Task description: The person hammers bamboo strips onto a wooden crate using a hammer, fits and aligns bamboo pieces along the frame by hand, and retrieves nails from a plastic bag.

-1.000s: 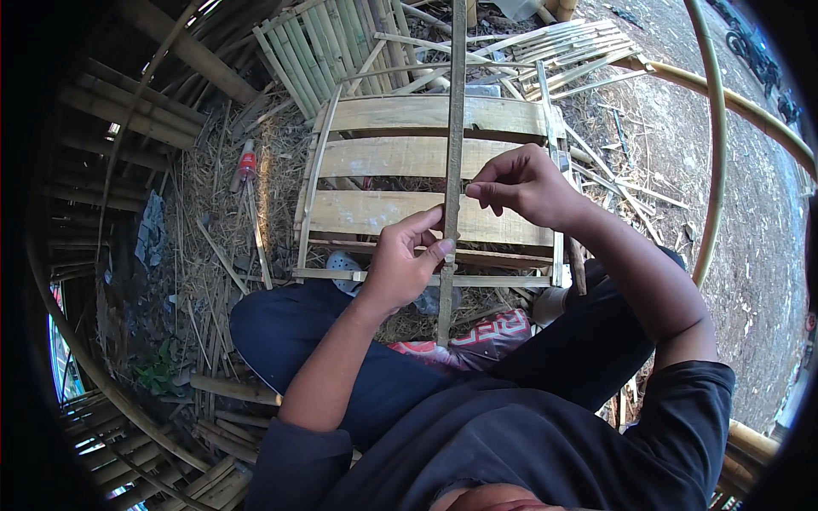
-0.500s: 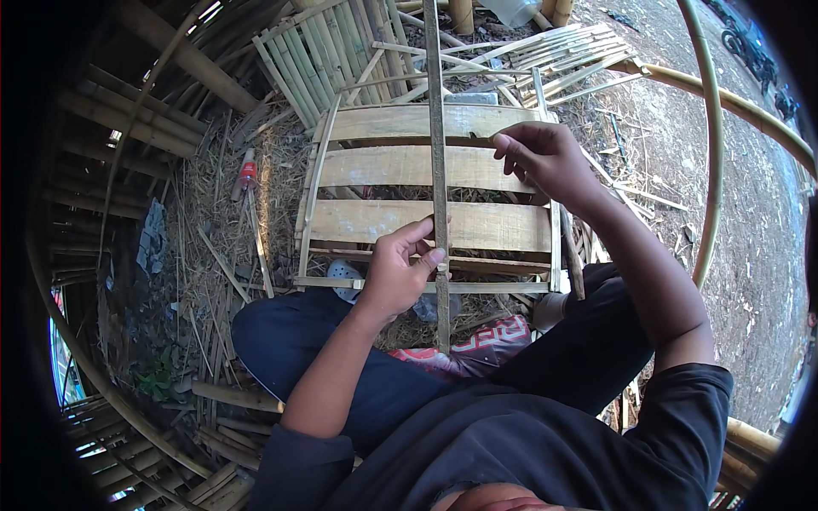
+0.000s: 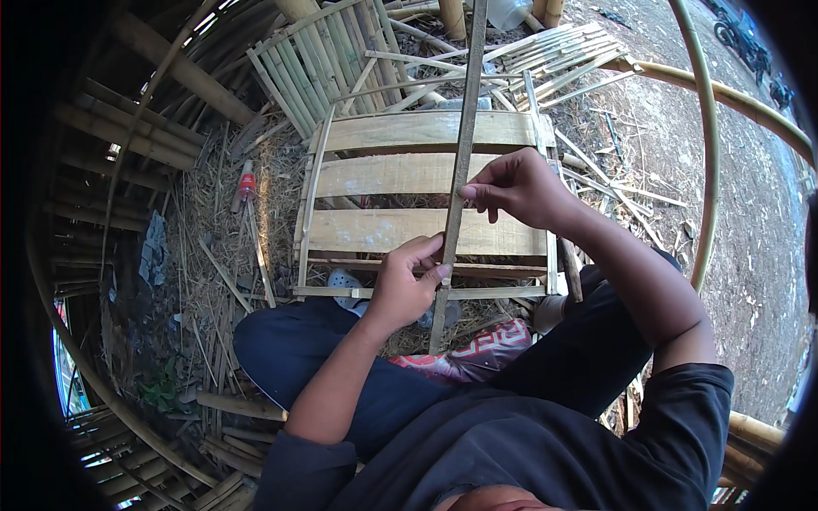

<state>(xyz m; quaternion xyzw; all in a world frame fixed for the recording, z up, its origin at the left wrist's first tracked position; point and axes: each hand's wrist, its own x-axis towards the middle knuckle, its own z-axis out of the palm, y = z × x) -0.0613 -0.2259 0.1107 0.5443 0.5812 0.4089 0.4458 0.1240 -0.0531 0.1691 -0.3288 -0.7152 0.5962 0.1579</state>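
Head view: seated person is holding a bamboo strip (image 3: 460, 162) upright over a slatted frame (image 3: 400, 175). Left hand (image 3: 407, 285) is gripping it low, right hand (image 3: 515, 183) pinching it higher. Strip is not yet fixed to the frame.

Wore a dark short-sleeved shirt (image 3: 528, 451), dark navy trousers (image 3: 307, 358); forearms and hands (image 3: 405, 285) bare, no gloves.
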